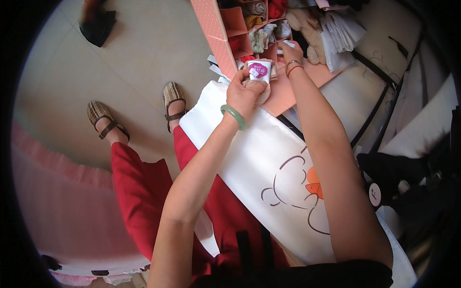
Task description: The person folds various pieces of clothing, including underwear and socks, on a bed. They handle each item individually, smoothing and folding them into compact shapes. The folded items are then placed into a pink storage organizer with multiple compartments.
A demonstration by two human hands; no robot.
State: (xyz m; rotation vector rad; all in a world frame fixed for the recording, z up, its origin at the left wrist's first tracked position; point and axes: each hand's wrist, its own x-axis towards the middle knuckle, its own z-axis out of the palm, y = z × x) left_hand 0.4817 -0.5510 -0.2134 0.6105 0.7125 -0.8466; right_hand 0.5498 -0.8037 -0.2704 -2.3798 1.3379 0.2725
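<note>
My left hand (242, 96), with a green bangle at its wrist, is closed on a beige folded fabric piece (261, 93) that carries a white and purple label (260, 71). It is just in front of a pink compartment box (234, 21) with dotted sides. Rolled socks (260, 40) and other small cloth items fill several of the box's cells. At the box's near right side, my right hand (292, 52) has its fingers curled round a small white thing (287, 44), mostly hidden. A red string and a bracelet circle that wrist.
Beneath my arms lies a white cover (240, 149) with a line-drawn cartoon. Right of the box are a tan plush-like item (309, 36) and a stack of white sheets or bags (342, 38). Black bags or cloth (408, 177) lie at right; pink fabric (72, 192) hangs at left.
</note>
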